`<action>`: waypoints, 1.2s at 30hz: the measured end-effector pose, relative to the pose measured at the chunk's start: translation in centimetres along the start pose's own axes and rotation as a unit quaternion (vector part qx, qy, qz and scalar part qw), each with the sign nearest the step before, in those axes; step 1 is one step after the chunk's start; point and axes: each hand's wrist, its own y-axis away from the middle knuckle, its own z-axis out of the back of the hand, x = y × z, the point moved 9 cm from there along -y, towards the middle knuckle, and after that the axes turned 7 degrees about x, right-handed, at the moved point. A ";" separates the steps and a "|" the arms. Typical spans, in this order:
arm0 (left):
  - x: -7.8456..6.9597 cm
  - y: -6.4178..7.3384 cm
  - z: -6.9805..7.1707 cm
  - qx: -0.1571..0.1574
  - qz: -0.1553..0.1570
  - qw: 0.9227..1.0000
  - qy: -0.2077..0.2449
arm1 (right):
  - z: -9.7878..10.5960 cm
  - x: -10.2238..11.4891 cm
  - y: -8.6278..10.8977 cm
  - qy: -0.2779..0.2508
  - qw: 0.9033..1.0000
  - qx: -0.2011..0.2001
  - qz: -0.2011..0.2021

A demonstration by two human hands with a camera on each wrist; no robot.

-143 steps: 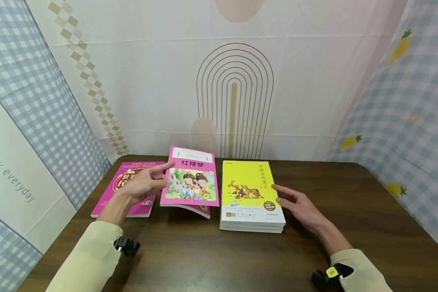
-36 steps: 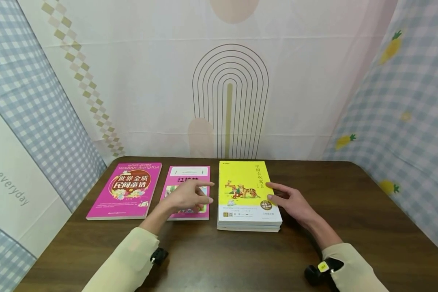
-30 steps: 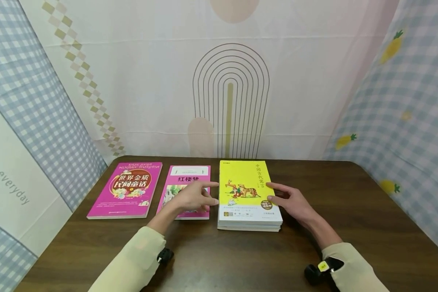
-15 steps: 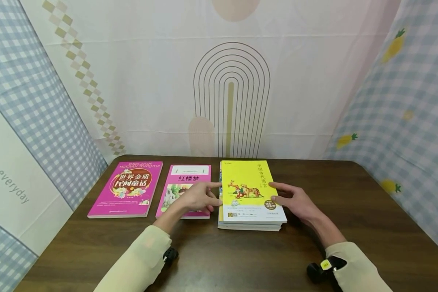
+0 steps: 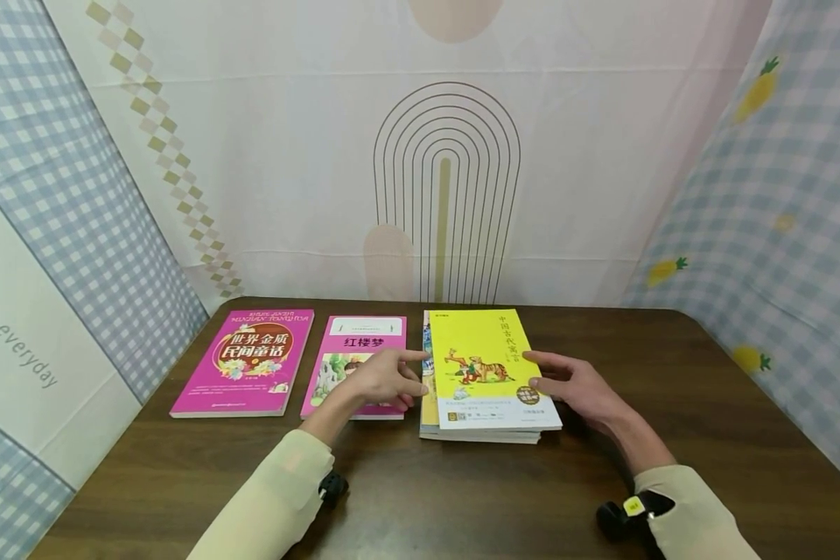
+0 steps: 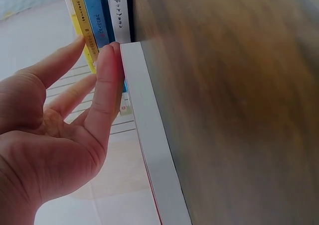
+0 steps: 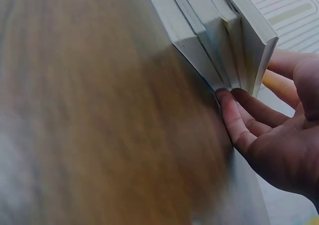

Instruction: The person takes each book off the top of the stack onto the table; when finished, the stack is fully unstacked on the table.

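A yellow-and-white book [image 5: 481, 346] with a tiger picture lies on top of a stack of books [image 5: 429, 408], offset to the right so a strip of the cover beneath shows. My right hand [image 5: 577, 389] holds its right edge, thumb and index finger at the cover; in the right wrist view the lower fingers reach the stack's lower edges. My left hand [image 5: 381, 379] reaches over a pink book [image 5: 353, 342], with thumb and index finger extended to the left side of the stack. In the left wrist view the fingertips are right at the yellow and blue spines [image 6: 97, 16].
A larger magenta book [image 5: 245, 362] lies flat at the left of the dark wooden table [image 5: 427, 505]. A patterned white cloth [image 5: 308, 155] hangs behind the table's back edge, with checked cloths at both sides.
The pink book, earlier lifted by my left hand, now lies flat. That hand has moved right to the stack. The yellow book has slid right over the books below, along with my right hand.
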 end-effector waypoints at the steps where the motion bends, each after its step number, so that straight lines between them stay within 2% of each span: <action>1: 0.0 0.0 0.0 0.001 0.000 1.000 0.004 | 0.1 -0.1 0.1 0.001 1.000 0.003 -0.001; 7: 0.0 -0.2 -0.2 0.008 0.001 1.000 0.015 | 0.6 -0.5 0.4 0.001 1.000 0.012 -0.014; 11: 0.1 -0.4 -0.3 0.012 0.000 1.000 0.007 | 0.7 -0.9 0.5 -0.023 0.999 0.023 -0.020; 15: 0.1 -0.4 -0.3 0.016 -0.002 1.000 0.000 | 0.6 -1.2 0.4 -0.070 0.997 0.039 -0.019; 21: 0.1 -0.5 -0.4 0.020 -0.001 1.000 -0.001 | 0.1 -1.4 0.3 -0.158 0.986 0.055 -0.026; 29: 0.3 -0.2 -0.2 0.012 -0.006 1.000 0.003 | -0.3 -1.4 -0.1 -0.181 0.981 0.066 -0.017; 36: 0.0 -0.6 -0.5 0.015 -0.009 1.000 0.008 | 0.1 -1.6 0.1 -0.196 0.978 0.070 -0.022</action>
